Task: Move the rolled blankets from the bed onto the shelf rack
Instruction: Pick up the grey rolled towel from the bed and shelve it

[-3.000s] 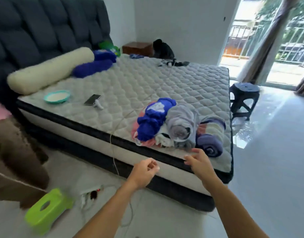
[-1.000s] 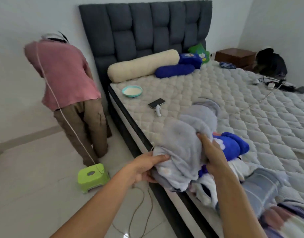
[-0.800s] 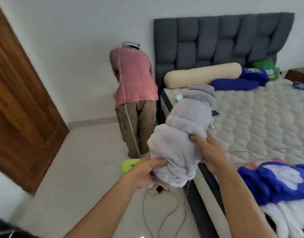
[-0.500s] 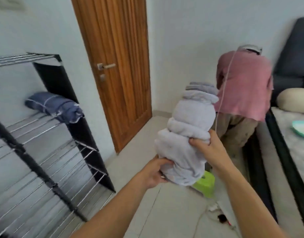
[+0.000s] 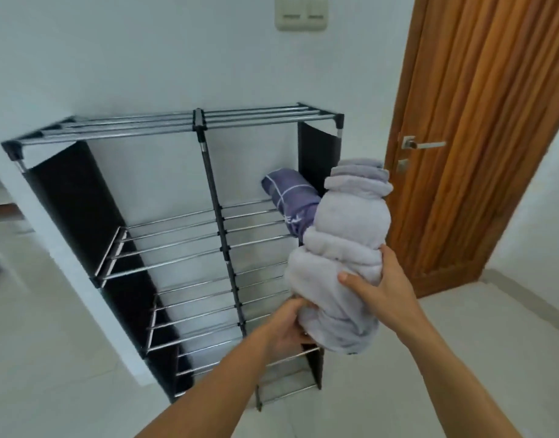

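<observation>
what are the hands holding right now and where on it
Both hold the rolled grey blanket at its lower end: left hand under the bottom, right hand gripping its lower side.

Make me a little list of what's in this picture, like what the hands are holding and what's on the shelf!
held: grey rolled blanket, upright, off the rack
left hand: grips its bottom end
right hand: grips its side
shelf rack: metal bars, against the wall
on the rack: purple rolled blanket, second shelf from top, right side
nearby: wooden door, shut
</observation>
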`<state>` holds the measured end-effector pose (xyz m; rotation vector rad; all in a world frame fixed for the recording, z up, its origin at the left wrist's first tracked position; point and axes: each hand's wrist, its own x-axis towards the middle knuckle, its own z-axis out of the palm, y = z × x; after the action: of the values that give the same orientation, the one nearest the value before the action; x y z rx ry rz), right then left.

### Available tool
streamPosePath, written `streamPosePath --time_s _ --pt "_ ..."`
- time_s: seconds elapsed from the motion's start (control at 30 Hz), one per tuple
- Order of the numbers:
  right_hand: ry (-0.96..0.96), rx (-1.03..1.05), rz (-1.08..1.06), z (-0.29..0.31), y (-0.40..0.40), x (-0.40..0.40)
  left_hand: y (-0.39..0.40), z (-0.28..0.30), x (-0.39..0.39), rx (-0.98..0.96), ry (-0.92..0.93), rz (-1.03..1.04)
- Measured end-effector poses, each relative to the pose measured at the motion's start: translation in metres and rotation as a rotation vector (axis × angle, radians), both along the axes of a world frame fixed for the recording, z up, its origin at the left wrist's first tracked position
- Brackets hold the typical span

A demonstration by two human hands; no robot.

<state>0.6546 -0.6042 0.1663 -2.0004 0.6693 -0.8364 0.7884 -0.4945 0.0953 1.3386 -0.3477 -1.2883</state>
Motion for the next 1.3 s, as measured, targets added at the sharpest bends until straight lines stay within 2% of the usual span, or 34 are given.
streamPosePath --time_s 0.23,0.43,0.6,0.73,1.0,1.1,1.2,1.3 --pt "-0.006 0.058 0.297 0.007 -0.025 0.125 0.018 0.019 0.105 0.021 -0.131 0.249" --pt "0.061 0.021 0.315 0.024 -0.04 0.239 0.007 0.033 0.167 0.015 -0.158 0.381" --pt "0.113 0.035 0.285 0.029 -0.064 0.305 -0.02 0.054 0.201 -0.009 -0.172 0.35" --pt "0.215 0.069 0.222 0.012 -0.071 0.323 -0.035 0.045 0.216 0.033 -0.186 0.337" --pt "0.222 0.011 0.153 -0.006 -0.07 0.329 -0.038 0.047 0.233 0.012 -0.15 0.307" --pt "0.23 -0.034 0.137 -0.008 -0.066 0.33 -0.041 0.045 0.231 0.038 -0.225 0.312" --pt "0.228 -0.136 0.128 -0.02 -0.057 0.325 -0.043 0.035 0.225 0.107 -0.395 0.36" --pt "0.197 -0.151 0.103 -0.026 -0.059 0.321 -0.045 0.028 0.224 0.173 -0.521 0.335"
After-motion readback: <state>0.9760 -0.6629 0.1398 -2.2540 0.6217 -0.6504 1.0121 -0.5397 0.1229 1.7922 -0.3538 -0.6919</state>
